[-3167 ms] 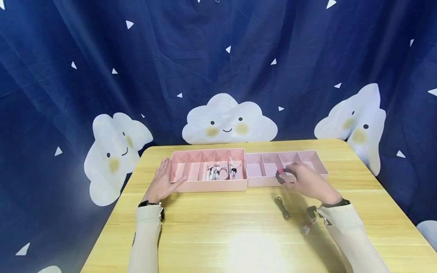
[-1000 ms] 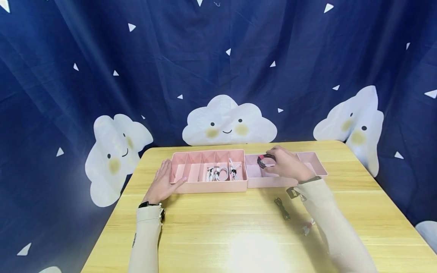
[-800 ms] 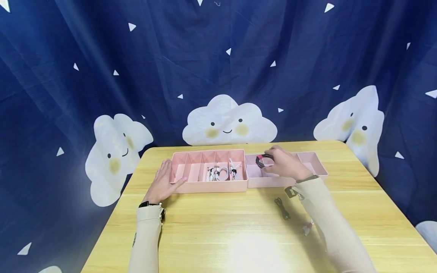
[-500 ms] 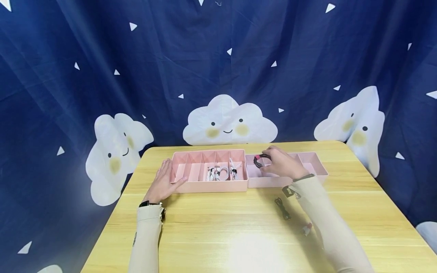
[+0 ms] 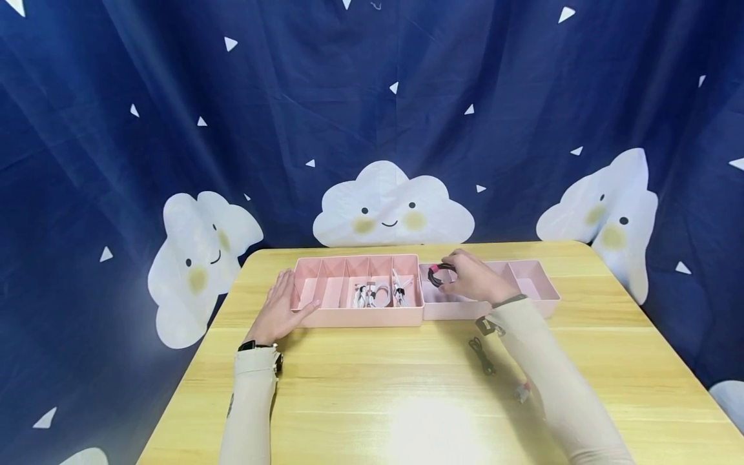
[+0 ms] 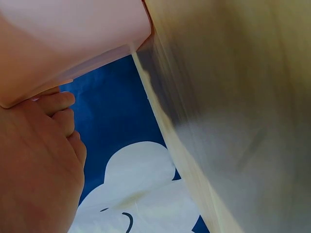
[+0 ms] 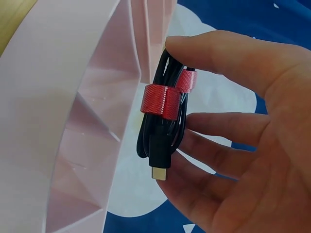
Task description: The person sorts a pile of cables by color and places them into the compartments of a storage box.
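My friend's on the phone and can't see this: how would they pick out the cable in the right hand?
On the wooden table, find the lilac-pink divided tray. At its left end, the right hand holds a coiled black USB cable. Its red strap sets it apart from the black cable lying on the table.

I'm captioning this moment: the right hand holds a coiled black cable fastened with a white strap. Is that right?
The strap is red, not white, as the right wrist view shows; the right hand does hold a coiled black cable.
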`<state>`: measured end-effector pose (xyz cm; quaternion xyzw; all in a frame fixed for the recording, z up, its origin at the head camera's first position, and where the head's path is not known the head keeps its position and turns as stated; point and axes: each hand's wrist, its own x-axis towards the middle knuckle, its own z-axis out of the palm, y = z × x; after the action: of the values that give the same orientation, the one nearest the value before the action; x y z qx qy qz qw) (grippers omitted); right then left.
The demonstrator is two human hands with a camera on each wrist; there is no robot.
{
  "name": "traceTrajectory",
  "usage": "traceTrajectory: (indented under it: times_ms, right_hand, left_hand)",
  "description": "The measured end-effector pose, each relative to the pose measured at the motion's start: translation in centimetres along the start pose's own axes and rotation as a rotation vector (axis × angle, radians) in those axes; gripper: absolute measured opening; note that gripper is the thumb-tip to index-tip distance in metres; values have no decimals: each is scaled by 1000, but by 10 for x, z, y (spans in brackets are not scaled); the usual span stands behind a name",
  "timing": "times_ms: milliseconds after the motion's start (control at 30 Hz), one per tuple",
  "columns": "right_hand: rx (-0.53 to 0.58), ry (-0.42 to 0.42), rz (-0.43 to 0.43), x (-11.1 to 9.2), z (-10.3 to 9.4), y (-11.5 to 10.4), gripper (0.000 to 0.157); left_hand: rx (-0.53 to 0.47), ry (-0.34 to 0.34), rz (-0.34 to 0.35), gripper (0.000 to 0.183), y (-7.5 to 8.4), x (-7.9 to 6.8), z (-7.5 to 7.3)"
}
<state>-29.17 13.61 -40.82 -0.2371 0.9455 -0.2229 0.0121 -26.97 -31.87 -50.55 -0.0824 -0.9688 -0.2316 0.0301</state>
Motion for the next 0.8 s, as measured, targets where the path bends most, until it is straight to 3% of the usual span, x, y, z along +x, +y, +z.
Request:
traceTrajectory:
  times_ms: [200,467,800]
  right_hand:
    - [7,-10,-6,3,3,1,59]
    - [44,-26,-14,9,8,6,40]
    - [59,-37,4,13,14,9,42]
  left_hand:
    - [0,5,5,115,-2,0,2]
    - [-1,3,6,116,-2,0,1]
    - [2,13,8,117,-2,0,2]
